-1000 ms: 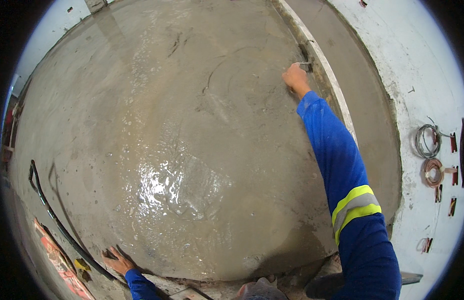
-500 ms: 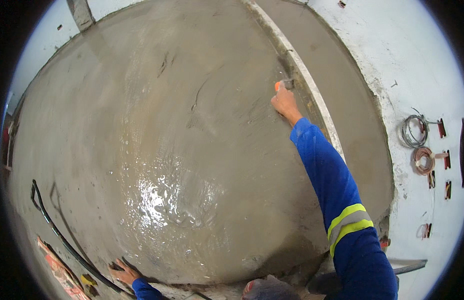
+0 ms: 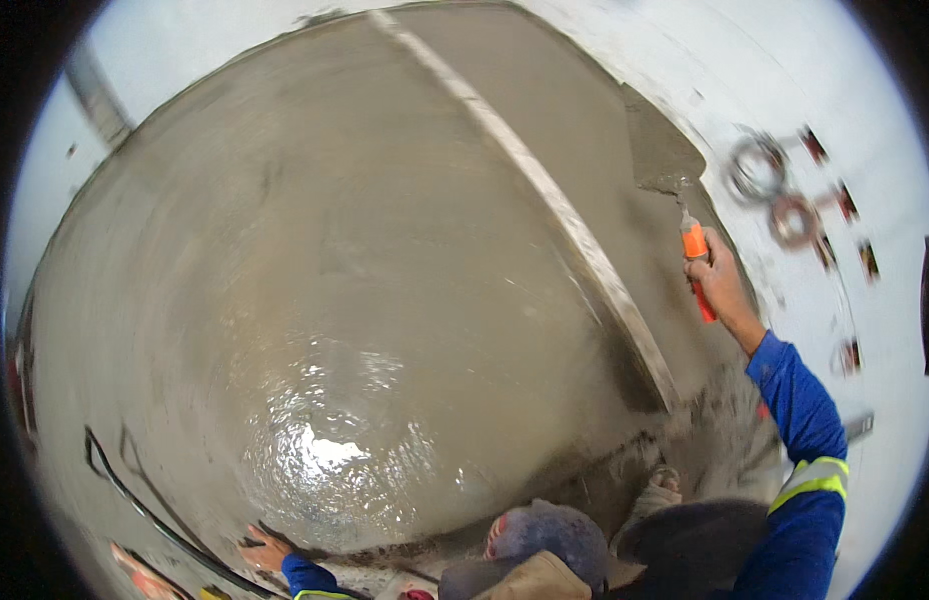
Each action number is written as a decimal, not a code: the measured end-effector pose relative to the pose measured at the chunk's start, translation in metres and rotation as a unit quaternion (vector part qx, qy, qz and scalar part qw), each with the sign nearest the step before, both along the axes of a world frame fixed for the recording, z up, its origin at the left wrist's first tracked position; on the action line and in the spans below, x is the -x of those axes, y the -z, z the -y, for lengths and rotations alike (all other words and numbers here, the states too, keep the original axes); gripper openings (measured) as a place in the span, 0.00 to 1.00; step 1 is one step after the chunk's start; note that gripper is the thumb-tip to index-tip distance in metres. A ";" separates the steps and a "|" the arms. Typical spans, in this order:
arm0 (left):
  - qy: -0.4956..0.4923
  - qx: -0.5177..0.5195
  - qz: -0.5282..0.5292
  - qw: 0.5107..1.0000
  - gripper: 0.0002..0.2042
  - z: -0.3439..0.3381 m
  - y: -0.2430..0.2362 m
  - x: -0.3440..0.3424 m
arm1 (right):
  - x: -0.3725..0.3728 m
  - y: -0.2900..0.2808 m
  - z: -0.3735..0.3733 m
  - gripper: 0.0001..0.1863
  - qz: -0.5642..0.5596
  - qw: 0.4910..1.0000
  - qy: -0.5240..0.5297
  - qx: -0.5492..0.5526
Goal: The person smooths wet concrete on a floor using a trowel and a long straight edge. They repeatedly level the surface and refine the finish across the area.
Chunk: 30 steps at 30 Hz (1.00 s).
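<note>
My right hand (image 3: pixel 723 280) is closed round the orange handle of a trowel (image 3: pixel 666 148). Its broad, mortar-coated blade points away from me, over the far right strip of wet grey mortar (image 3: pixel 335 215) by the white wall. I cannot tell whether the blade touches the mortar. Left of the trowel, a long, pale straightedge (image 3: pixel 550 195) lies slantwise across the wet surface. At the lower left my left hand (image 3: pixel 268 550) holds nothing; its fingers are stretched out on the mortar's near edge, beside a black hose (image 3: pixel 155 520).
Coils of grey wire (image 3: pixel 757 168) and reddish wire (image 3: pixel 793 221) hang from the white wall (image 3: pixel 785 70), near several open electrical boxes. My knee (image 3: pixel 550 540) and foot (image 3: pixel 665 483) are at the near edge. A torn orange-and-white bag (image 3: pixel 145 575) lies at the lower left.
My right hand has moved from left of the straightedge to its right, near the wall, and the trowel blade is now in full view. The view has turned; my left hand stays at the near edge.
</note>
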<state>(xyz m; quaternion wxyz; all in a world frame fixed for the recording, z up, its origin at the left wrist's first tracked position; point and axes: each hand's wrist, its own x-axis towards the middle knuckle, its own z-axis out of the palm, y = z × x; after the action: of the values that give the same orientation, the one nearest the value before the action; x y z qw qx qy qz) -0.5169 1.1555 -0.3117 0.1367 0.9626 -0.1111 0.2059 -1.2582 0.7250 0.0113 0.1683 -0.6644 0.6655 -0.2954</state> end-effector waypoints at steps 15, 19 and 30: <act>0.398 0.307 -0.464 0.729 0.25 0.090 -0.139 0.261 | 0.280 0.191 -0.403 0.17 0.124 0.910 0.368 -0.146; 0.339 0.209 -0.726 0.561 0.26 0.092 -0.185 0.384 | 0.304 0.223 -0.403 0.20 0.014 0.918 0.363 -0.160; 0.517 -0.166 -0.673 0.502 0.36 0.172 -0.342 0.483 | 0.131 0.159 -0.184 0.47 -0.050 0.995 -0.084 -0.033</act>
<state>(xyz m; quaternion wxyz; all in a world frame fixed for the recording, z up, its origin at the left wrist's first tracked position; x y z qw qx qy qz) -1.0000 0.9836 0.0305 0.0897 0.5874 -0.4955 -0.6335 -1.3897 0.9091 -0.1473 0.1808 -0.7260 0.6245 -0.2242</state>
